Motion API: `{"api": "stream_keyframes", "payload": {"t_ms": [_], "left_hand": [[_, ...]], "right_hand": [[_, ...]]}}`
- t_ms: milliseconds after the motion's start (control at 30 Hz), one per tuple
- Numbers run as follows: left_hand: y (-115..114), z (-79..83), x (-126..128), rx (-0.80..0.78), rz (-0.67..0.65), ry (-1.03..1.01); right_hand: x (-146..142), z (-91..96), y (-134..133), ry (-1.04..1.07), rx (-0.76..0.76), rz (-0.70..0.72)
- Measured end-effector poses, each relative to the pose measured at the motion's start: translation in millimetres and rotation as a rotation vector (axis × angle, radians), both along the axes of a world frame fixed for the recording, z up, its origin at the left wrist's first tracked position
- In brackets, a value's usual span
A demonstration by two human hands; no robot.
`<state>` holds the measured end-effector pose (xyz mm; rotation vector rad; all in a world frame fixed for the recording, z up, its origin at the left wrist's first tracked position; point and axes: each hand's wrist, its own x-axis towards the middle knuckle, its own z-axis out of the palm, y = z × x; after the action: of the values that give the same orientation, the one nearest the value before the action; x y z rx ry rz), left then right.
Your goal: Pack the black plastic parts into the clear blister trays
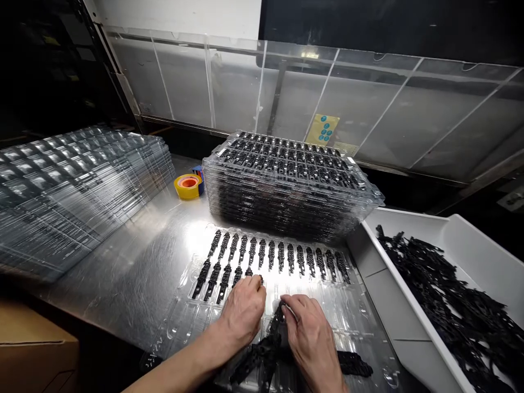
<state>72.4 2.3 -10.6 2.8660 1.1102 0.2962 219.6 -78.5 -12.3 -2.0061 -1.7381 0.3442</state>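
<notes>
In front of me a clear plastic tray lies on the metal table, with slim black plastic parts set in its slots. The far row is filled across, and the second row holds several at its left. My left hand is closed over the second row, its fingertips at a black part that they mostly hide. Lower and to the right, my right hand pinches the upper end of another black plastic part. Beneath and between my hands a loose pile of black parts lies over the tray's near side.
A tall stack of filled clear trays stands behind the tray. Stacked clear trays are on the left, with yellow tape between the stacks. A white bin of black parts is at right, a cardboard box at lower left.
</notes>
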Motion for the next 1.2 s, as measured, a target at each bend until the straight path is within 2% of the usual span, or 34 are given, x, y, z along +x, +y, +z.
{"api": "stream_keyframes", "payload": {"t_ms": [100, 167, 300, 467, 667, 833, 933, 1067, 1133, 1200], "left_hand": [[6.3, 14.1, -5.7, -0.129, -0.059, 0.05], [7.4, 23.9, -8.0, -0.181, -0.052, 0.072], [-10.6, 36.1, -8.4, -0.221, 0.007, 0.04], [-44.6, 33.2, -0.5, -0.362, -0.021, 0.134], [-50.3, 23.2, 4.6, -0.387, 0.044, 0.131], [-52.8, 25.3, -7.6, -0.483, 0.074, -0.05], [-48.2, 32.7, -16.1, -0.681, 0.116, -0.225], [-29.3, 39.0, -20.4, -0.999, 0.3, -0.468], [-19.0, 38.9, -18.1, -1.036, 0.368, -0.542], [-11.7, 37.7, -14.0, -0.99, 0.38, -0.614]], "right_hand": [[5.5, 4.0, -3.9, -0.086, -0.09, 0.102], [10.0, 7.0, -0.1, -0.128, -0.13, 0.147], [18.4, 9.1, 10.6, -0.154, -0.117, 0.165], [27.6, 6.7, 14.8, -0.126, -0.118, 0.217], [32.7, 14.6, 13.0, -0.024, -0.136, 0.233], [47.5, 26.3, 7.7, 0.129, -0.164, 0.219], [60.3, 36.8, 0.2, 0.242, -0.152, 0.109], [66.3, 51.4, -7.5, 0.309, -0.097, -0.096], [64.1, 57.3, -5.8, 0.301, -0.089, -0.092], [60.4, 61.8, 1.7, 0.236, -0.153, -0.053]]}}
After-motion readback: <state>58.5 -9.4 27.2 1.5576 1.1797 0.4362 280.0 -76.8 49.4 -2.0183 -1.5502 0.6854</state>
